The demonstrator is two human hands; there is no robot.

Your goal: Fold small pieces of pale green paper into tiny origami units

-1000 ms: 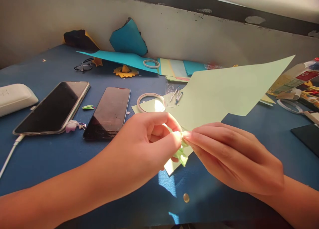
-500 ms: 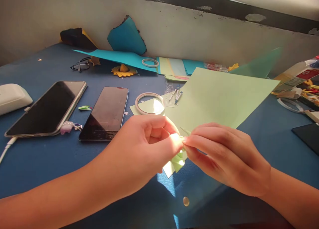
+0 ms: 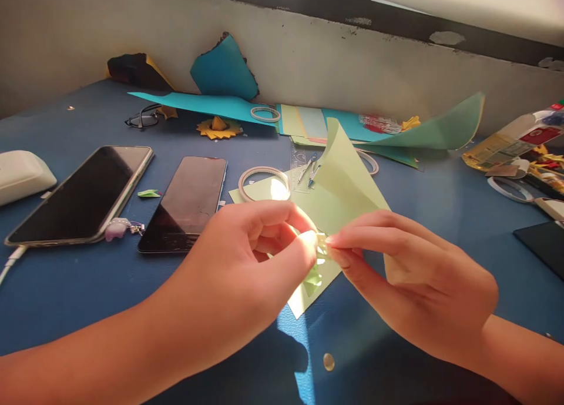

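My left hand is closed in a pinch, thumb against index finger, on a small folded piece of light green paper. Bright sunlight falls on the paper and on the thumb, and the left fingers hide much of it. My right hand meets it from the other side, its thumb and fingertips pinching the paper's right edge. Below and behind both hands lies a large pale green sheet, its far right side curling upward. A roll of tape rests on the sheet's left part, just beyond my left hand.
Two phones lie to the left, with a small green folded piece between them. A compass, yellow paper flower, glasses and blue sheet are farther back. A bottle leans at the right.
The large pale green sheet, spread wide to the right before, now curls up with its edge farther left. My right hand has shifted slightly right, and its grip on the small paper has changed.
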